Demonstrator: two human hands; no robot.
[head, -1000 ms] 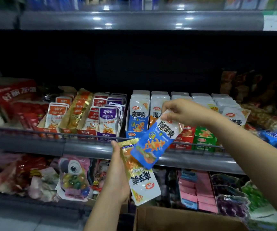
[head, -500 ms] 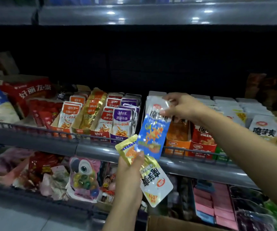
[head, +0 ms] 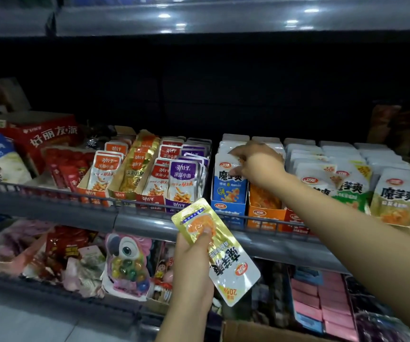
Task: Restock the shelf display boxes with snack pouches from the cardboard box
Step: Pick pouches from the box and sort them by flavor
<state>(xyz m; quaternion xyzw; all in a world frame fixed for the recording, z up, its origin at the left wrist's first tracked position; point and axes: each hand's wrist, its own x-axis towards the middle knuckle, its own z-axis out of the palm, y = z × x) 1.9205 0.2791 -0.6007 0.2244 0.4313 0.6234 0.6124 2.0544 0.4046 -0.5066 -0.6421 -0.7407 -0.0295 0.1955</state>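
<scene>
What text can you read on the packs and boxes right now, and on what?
"好丽友·派": red carton, shelf left.
"劲仔" "深海小鱼": purple pouch.
"魔芋爽": blue pouch that the right hand pinches in the blue display box.
"20%": gold pouch, held upside down by the left hand.
Smaller print: too blurred.

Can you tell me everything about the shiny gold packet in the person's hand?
The gold pouch is a long, flat snack packet of glossy foil-like plastic. One end is gold with an orange picture; the other is white with dark printed characters, a small red logo and a yellow "20%" mark. It is sealed and tilted, gold end up toward the shelf rail, its print upside down to the camera. The left hand grips it, thumb pressed on the orange picture. It hangs in front of the shelf edge, touching nothing else.
</scene>
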